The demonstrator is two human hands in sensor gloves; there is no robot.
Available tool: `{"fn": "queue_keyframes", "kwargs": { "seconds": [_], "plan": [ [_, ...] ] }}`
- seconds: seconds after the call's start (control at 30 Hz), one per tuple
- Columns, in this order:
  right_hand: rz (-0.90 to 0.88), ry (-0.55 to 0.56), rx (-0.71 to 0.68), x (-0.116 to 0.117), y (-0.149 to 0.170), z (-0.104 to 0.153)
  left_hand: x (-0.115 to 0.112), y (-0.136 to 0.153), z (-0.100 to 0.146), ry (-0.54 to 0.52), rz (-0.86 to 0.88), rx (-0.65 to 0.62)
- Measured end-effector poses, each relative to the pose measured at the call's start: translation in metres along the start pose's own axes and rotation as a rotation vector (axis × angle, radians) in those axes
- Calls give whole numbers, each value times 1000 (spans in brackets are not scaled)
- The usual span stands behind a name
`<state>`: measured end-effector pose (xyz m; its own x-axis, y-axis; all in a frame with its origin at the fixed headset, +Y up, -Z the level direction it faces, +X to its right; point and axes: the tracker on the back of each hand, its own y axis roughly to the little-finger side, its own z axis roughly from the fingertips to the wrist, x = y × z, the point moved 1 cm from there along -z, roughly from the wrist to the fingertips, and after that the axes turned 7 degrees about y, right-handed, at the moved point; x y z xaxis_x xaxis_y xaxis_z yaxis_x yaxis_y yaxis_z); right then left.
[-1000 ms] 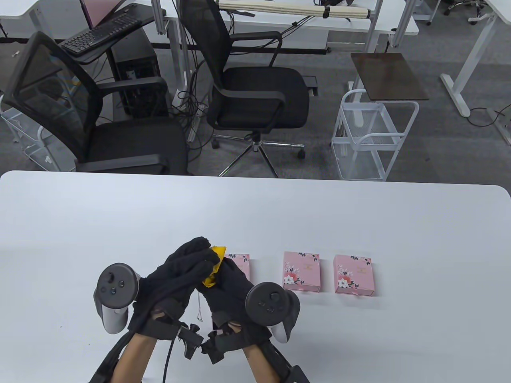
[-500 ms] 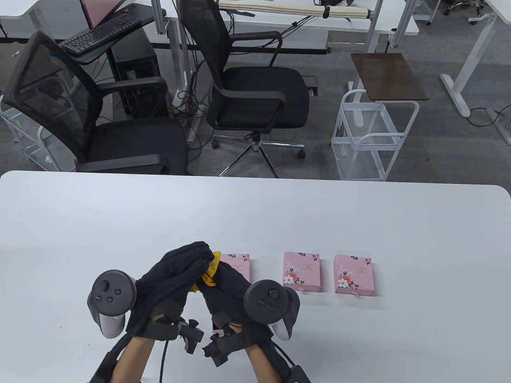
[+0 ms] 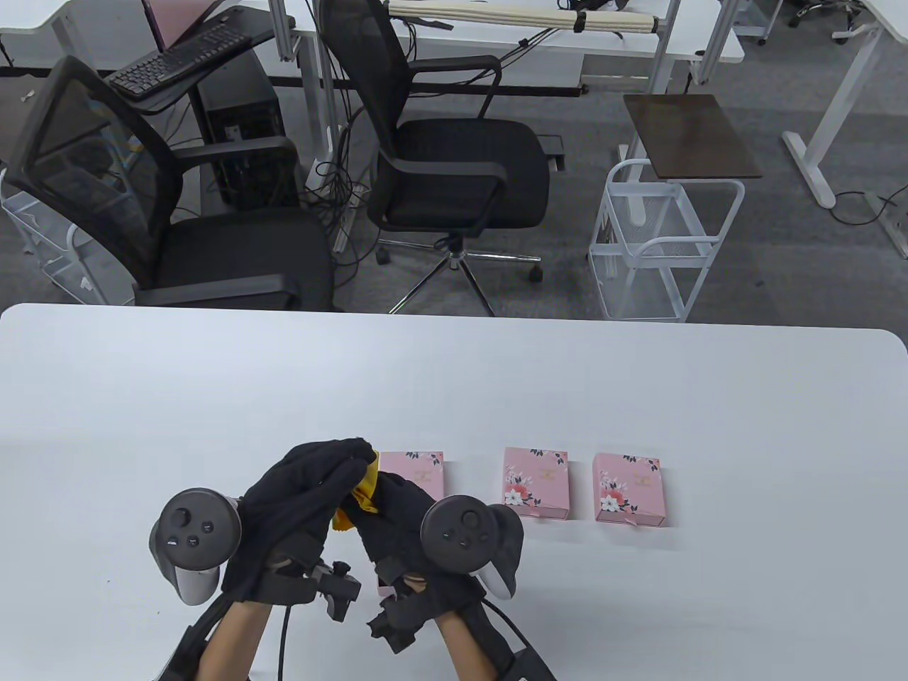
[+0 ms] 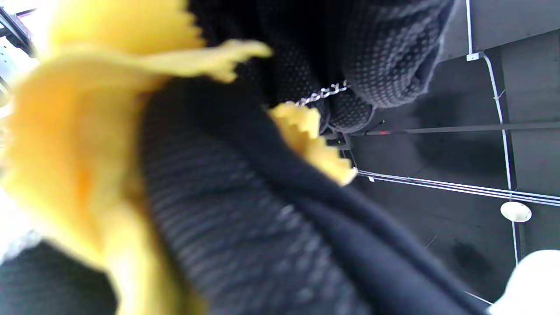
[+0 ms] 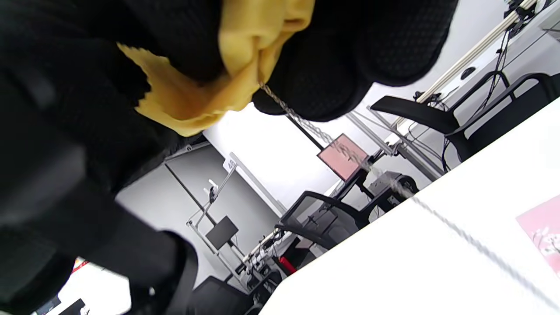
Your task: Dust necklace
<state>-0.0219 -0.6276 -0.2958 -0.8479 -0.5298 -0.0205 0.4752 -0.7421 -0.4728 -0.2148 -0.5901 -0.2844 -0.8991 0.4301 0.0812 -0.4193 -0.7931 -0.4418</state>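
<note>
Both hands [image 3: 355,496] raised, pinching cloth [image 3: 363,489], necklace [image 5: 323,135]

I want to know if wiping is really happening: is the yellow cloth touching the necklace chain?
Touching. In the right wrist view the chain comes straight out of the fold of the yellow cloth, with no gap between them.

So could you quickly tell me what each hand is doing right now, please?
Left hand: closed, gripping the yellow cloth.
Right hand: closed, pinching the necklace chain with the cloth.
</note>
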Motion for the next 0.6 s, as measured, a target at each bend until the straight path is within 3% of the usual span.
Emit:
{"fn": "queue_keyframes", "kwargs": {
  "seconds": [0.23,0.6],
  "plan": [
    [30,-91,-17,9,0,-1,6,-2,2,-21,10,-23],
    [99,-76,-6,18,4,0,15,-4,3,-46,29,-35]
  ]
}}
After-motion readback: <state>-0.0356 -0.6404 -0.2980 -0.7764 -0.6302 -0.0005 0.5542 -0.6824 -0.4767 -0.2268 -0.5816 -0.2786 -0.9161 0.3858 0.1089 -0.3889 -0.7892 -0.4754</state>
